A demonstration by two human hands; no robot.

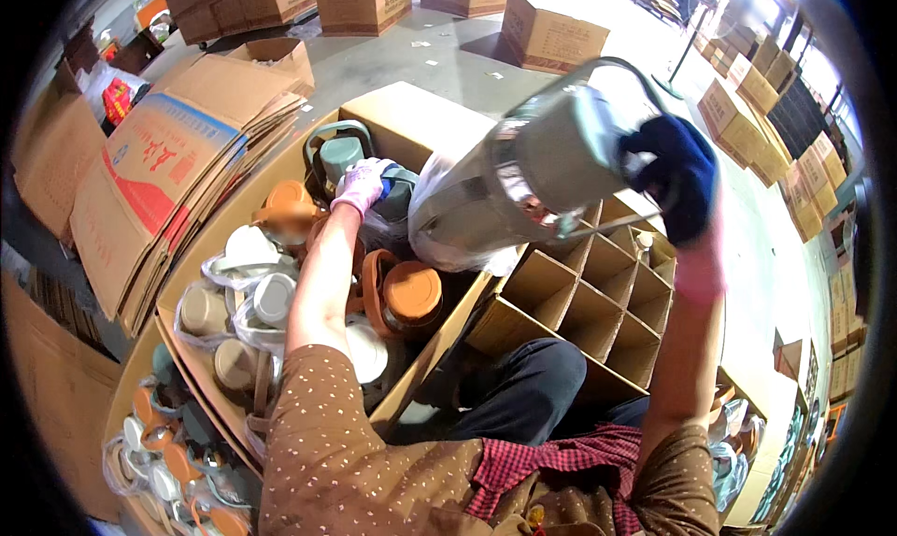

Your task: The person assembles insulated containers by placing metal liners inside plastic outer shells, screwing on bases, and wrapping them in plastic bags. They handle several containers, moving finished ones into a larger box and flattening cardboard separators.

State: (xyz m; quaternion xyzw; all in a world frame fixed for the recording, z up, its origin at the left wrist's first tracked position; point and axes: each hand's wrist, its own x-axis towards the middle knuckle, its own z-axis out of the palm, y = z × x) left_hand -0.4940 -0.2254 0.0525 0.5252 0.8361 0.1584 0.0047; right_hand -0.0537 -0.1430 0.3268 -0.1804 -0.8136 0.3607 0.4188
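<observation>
- Currently, a raised grey jug (pixel 509 181) is in hand; the divided box (pixel 519 335) serves as the landmark for all positions below.
- Jug position: tilted, lid end up and to the right, above the far left part of the divided box. A clear plastic bag (pixel 433 188) surrounds its lower end.
- Right hand (pixel 680 176): dark blue glove, above the far right part of the divided box, fingers curled around the jug's handle; motion blur hides the finger detail.
- Left hand (pixel 364 185): pink glove, beyond and left of the divided box, resting at a dark jug (pixel 399 200). Whether its fingers grip cannot be told.
- Supply: the large carton (pixel 416 115), just left of the divided box, holds further jugs, including one with an orange lid (pixel 411 288).
- Step in hand, as judged: lifting and supporting the grey jug.
- Next move, as judged: calls for a firm handle grip, controlled tilt and clearance from the cardboard edges.
</observation>
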